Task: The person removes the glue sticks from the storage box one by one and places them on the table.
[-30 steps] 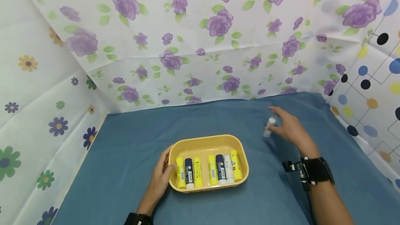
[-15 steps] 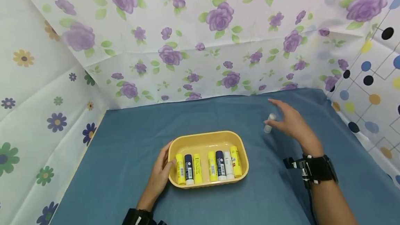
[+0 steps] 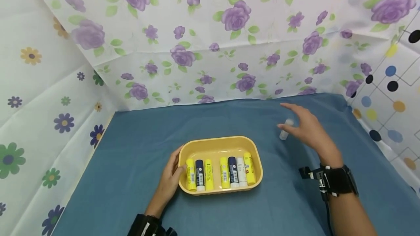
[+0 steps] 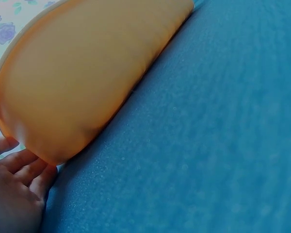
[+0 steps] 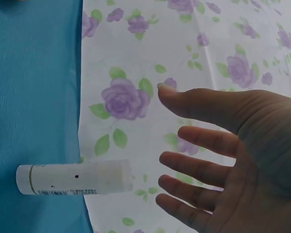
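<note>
In the head view, the tray (image 3: pixel 216 140) sits on the blue cloth (image 3: pixel 131 156). The left hand (image 3: pixel 168 180) grips the tray's left end, its thumb over the rim and its fingers along the outer wall. Inside the tray's left half lie three tubes (image 3: pixel 199 175), yellow, navy and yellow; in its right half lie four tubes (image 3: pixel 233 172), yellow, navy, white and yellow. To the right of the tray and farther back, the loose tube (image 3: pixel 283 134), white, appears to stand on end. The right hand (image 3: pixel 308 127) is beside it with thumb and fingers spread, grasping nothing. A black strap (image 3: pixel 340 180) circles the right wrist, and the flowered sheet (image 3: pixel 183 55) rises behind the tray.

In the left wrist view, the tray's outer wall shows large, with the left hand's fingers against its end.

In the right wrist view, the right hand is released, fingertips clear of the loose tube by a visible gap. The tube bears small dark print and a thin ring near one end.
</note>
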Available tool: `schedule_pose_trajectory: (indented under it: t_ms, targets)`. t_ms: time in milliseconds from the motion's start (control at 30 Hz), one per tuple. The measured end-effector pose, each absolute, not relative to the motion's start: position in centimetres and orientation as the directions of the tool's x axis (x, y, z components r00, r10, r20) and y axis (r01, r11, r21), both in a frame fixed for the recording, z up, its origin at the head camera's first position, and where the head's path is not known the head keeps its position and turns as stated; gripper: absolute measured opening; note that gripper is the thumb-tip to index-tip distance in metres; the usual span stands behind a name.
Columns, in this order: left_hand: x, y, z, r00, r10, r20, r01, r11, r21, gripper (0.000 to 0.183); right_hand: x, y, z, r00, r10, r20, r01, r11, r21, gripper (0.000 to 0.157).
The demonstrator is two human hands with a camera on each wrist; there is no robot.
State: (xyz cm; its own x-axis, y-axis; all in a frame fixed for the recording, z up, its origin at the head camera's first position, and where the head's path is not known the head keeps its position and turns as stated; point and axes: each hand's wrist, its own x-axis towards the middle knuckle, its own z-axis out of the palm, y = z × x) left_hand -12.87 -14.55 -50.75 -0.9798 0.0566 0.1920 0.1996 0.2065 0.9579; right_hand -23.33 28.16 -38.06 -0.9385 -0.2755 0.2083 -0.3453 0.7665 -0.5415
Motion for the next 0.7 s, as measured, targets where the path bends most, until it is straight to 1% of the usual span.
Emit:
schedule_pose_trajectory:
  t_ms: [267, 433, 700]
  targets:
    - [-12.7, -14.3, -51.1, -0.979, 0.064, 0.195, 0.204, 0.211, 0.956, 0.059, -22.8, 27.7, -38.3, -0.919, -0.288, 0.268, -0.391, 0.750, -0.533, 0.068]
    - [-12.6, -14.4, -51.3, -0.978, 0.069, 0.199, 0.209, 0.205, 0.956, 0.058, -22.5, 27.4, -38.3, -0.912, -0.304, 0.274, -0.408, 0.733, -0.545, 0.064]
    - [-12.7, -14.5, -50.7, -0.974, 0.085, 0.211, 0.224, 0.185, 0.957, 0.058, -22.6, 27.1, -38.0, -0.881, -0.354, 0.314, -0.473, 0.702, -0.533, 0.063]
